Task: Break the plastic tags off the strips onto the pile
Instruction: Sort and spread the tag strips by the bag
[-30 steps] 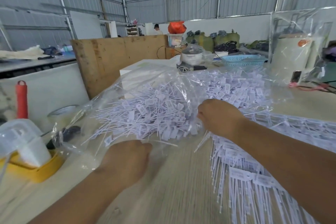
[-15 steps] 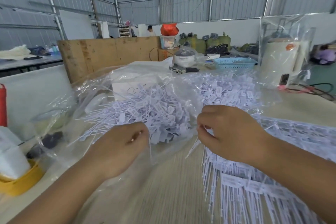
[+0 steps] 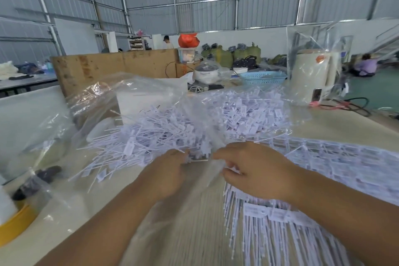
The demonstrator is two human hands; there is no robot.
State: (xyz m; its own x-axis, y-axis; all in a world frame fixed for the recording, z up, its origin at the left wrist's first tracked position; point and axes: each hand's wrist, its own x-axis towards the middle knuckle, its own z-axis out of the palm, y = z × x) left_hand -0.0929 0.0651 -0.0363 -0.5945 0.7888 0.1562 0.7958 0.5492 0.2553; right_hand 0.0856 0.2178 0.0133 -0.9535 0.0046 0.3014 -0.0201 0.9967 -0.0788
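A big pile of loose white plastic tags lies on clear plastic sheeting in the middle of the table. Unbroken strips of tags fan out under my right forearm at the lower right. My left hand and my right hand meet at the pile's near edge, fingers pinched on a small piece of tag strip held between them. Blur hides the exact grip.
Clear plastic bag billows behind the pile. A yellow-based tool sits at the left edge. A blue basket, a white appliance, cables and a wooden board stand further back. People are far off.
My left hand rose from the table's near left to the pile's edge. My right hand came slightly toward me, and both hands now meet on a piece of strip.
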